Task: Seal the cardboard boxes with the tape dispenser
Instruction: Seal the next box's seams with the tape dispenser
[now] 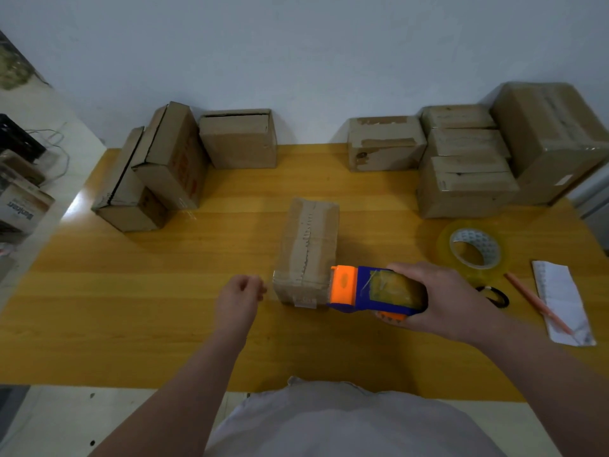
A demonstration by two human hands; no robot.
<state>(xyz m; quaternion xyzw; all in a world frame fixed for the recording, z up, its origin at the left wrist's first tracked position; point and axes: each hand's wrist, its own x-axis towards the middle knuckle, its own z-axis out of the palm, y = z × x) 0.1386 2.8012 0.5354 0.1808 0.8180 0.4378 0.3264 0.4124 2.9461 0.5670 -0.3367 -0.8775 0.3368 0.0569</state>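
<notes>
Gripping the blue-and-orange plastic tape dispenser (372, 290), the right hand (441, 298) holds its orange nose against the near right corner of the small brown cardboard box (308, 249), which stands mid-way across the yellow wooden table (164, 308). Left hand (239, 295) — fingers curled, just beside the box's near left corner — grip on tape cannot be determined.

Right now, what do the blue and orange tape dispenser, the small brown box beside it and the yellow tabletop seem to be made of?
The blue and orange tape dispenser, held in the right hand, looks like moulded plastic: bright even colour, smooth sheen. The small brown box seems matte cardboard: creased, with a ragged seam. The yellow tabletop is probably wood-grain laminate: streaked, reflective.
</notes>
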